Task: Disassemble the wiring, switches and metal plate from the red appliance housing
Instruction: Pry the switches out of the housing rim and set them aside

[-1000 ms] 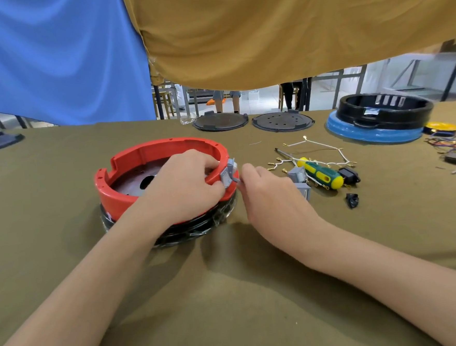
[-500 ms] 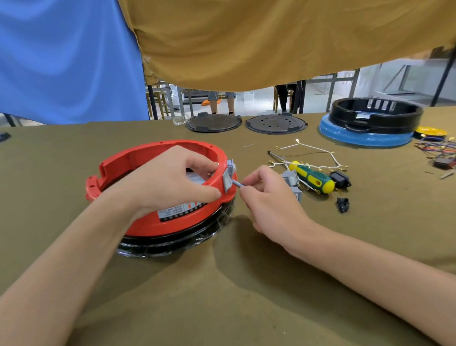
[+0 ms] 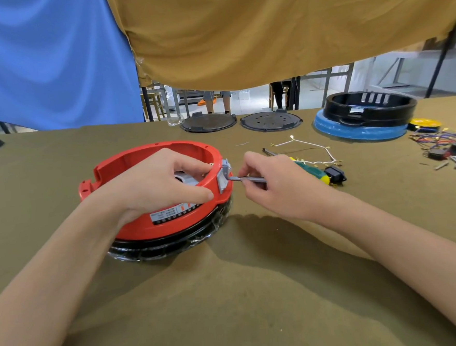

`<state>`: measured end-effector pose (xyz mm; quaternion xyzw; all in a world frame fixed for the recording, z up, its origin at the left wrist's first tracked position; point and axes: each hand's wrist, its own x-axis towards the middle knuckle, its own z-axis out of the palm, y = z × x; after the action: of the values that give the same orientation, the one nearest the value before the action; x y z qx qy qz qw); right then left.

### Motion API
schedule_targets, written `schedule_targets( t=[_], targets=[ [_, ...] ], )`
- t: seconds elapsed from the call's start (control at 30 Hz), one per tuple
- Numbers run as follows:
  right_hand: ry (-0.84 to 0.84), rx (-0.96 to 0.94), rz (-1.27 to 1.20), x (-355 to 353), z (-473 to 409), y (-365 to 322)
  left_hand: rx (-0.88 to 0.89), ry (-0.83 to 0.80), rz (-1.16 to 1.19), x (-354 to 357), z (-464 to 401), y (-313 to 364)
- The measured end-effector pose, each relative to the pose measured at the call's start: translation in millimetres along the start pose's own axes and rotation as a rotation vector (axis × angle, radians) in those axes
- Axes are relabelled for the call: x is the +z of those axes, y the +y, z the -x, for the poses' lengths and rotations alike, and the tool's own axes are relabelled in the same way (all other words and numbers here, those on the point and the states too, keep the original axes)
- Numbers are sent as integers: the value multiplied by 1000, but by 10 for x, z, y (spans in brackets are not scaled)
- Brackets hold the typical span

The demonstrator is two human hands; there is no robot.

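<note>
Left first: my left hand (image 3: 165, 182) clamps the round red plastic appliance housing (image 3: 157, 218), fingers curled over its rim at about 2 o'clock, thumb pressed on the outer wall above the label. The housing sits on a black base ring (image 3: 169, 244) on the olive cloth table (image 3: 243, 293), roughly centre-left. At the housing's 3 o'clock edge a small grey rectangular switch block (image 3: 224, 177) sticks out of the wall, tilted. My right hand (image 3: 273, 186) pinches a thin grey metal tool (image 3: 249, 179) between thumb and fingers, tip touching the switch's lower edge. I can't tell what kind of tool tip it is.

To do this step well, I reckon: keep the housing pinned, lever gently at the switch's clip, don't let the tip slip toward my left thumb.

Right of that, at 3 o'clock: green-and-yellow handled screwdriver (image 3: 313, 171), black plug socket (image 3: 334, 172), white wire harness (image 3: 308, 145) already out. Far right, a loose coloured wire pile (image 3: 440, 141).
</note>
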<state>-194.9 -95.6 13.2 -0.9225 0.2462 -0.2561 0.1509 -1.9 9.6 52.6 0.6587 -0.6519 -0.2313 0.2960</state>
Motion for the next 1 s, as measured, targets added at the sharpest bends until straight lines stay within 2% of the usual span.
schedule_targets(
  t=[0.13, 0.33, 0.43, 0.73, 0.87, 1.0],
  targets=[
    [75, 175, -139, 232, 64, -154, -16, 60, -15, 28, -27, -6],
    [116, 425, -429, 451, 25, -320, 68, 65, -35, 93, -25, 11],
    [85, 366, -369, 438, 15, -314, 86, 73, -29, 96, -18, 12],
    [-172, 69, -65, -163, -34, 77, 42, 47, -43, 57, 34, 29],
    [-128, 71, -24, -67, -10, 20, 34, 52, -14, 76, 34, 45],
    [34, 254, -223, 288, 40, -162, 44, 80, -30, 103, 22, 53]
  ],
)
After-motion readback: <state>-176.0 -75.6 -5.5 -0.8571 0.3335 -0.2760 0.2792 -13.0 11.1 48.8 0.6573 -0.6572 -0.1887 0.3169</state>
